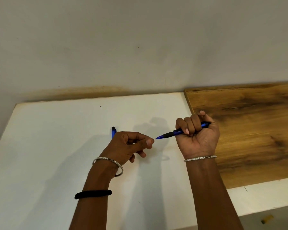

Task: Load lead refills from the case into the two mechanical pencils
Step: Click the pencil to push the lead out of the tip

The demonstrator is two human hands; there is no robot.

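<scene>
Over white table [48, 146]: both hands close together, fingertips nearly meeting.
Right hand [198, 133]: clenched round blue mechanical pencil [171, 133], black grip section showing, tip aimed left.
Left hand [130, 145]: thumb and forefinger pinched together right at that tip; cannot tell if a lead sits between them.
Second blue pencil [113, 132]: lying on table behind left hand, mostly hidden, black end showing.
Wooden board [256, 130]: right part of table, behind right hand.
Wrists: silver bangles [200, 158] on both; black hair tie [93, 194] on left forearm.
</scene>
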